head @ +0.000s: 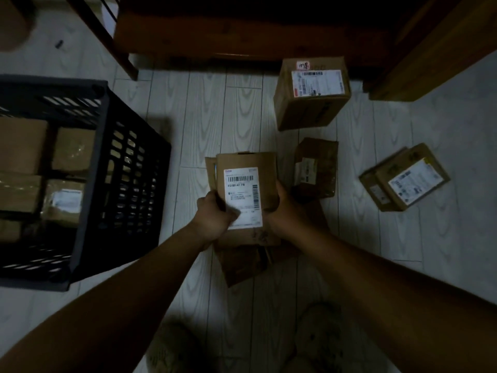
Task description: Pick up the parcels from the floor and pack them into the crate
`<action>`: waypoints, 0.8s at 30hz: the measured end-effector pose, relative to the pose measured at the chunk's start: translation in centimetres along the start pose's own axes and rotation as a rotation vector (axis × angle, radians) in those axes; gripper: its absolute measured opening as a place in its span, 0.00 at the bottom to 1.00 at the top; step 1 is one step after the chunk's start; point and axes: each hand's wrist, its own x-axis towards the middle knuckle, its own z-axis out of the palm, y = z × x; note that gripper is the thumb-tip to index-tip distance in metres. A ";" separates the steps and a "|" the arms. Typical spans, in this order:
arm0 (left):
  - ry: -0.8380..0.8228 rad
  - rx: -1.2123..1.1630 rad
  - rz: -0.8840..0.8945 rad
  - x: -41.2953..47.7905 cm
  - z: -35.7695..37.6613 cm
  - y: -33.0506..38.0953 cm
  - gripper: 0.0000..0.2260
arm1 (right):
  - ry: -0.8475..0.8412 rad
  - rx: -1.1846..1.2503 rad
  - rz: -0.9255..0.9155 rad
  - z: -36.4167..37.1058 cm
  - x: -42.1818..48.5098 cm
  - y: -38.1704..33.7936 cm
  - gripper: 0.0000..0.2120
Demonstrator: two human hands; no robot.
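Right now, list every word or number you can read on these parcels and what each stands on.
"413-801-67-FW", last characters unsure: white label on the held parcel.
Handwritten sticker on the tall box: not legible.
Labels on the other floor parcels and inside the crate: too blurred to read.

A flat cardboard parcel, white barcode label up, is held above the floor. A tall box, a taped packet and 2 stacked flat boxes are left to its right. The black slatted crate, left, is part-filled with brown parcels.
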 end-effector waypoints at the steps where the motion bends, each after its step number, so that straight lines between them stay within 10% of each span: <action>1: -0.006 0.014 0.028 -1.1 -0.7 0.8 0.28 | 0.027 -0.012 -0.016 -0.8 -1.3 -0.8 0.40; 7: -0.060 -0.091 0.168 -12.5 -6.8 9.3 0.41 | 0.111 0.187 -0.147 -5.9 -12.6 -9.7 0.37; 24: -0.063 -0.050 0.555 -49.2 -24.1 29.5 0.31 | 0.400 0.351 -0.532 -17.8 -50.1 -29.2 0.30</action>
